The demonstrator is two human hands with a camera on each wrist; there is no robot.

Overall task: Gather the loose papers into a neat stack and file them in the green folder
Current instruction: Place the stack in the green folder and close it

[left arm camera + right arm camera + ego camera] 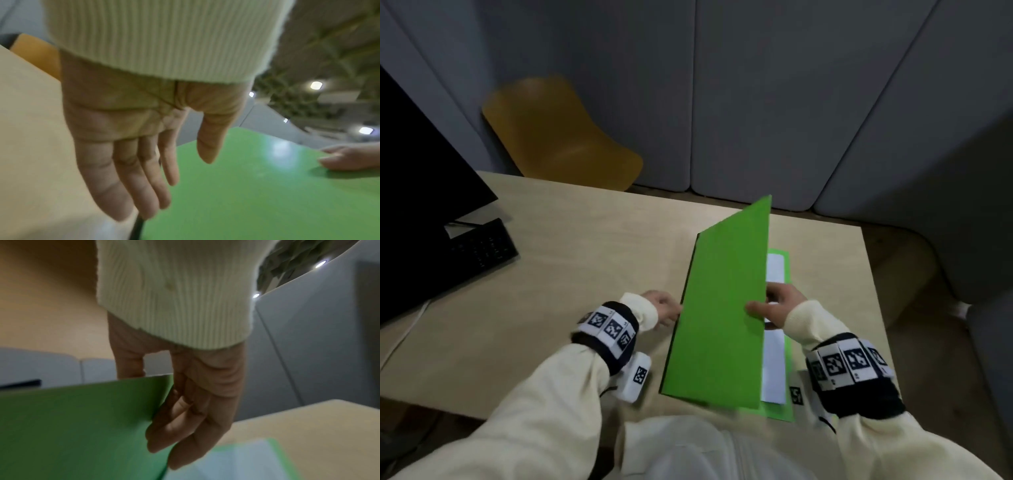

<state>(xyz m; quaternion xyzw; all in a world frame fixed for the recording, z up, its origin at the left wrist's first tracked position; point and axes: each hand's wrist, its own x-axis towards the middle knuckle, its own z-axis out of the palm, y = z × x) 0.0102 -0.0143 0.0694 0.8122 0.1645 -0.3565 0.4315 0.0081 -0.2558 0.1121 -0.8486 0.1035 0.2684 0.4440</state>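
While my right hand (777, 306) pinches the folder (722, 308) cover over the papers (774, 363), my left hand (127, 138) hangs slack beside it, keyboard (482, 246) and monitor (417, 192) well apart.

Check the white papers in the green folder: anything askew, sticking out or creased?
Nothing stands out. The white papers lie inside the green folder on the wooden table, within its back flap. The right hand pinches the half-raised cover; the left hand is at the spine.

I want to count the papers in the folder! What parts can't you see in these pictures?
- Papers: head view shows only a white strip; the raised green folder cover hides the rest, so no count.
- Papers, right wrist view: blurred.
- Left hand fingertips: whether they touch the folder's spine is unclear, blurred.
- Right hand fingers: partly behind the cover.
- Keyboard keys: too dark and small to read.
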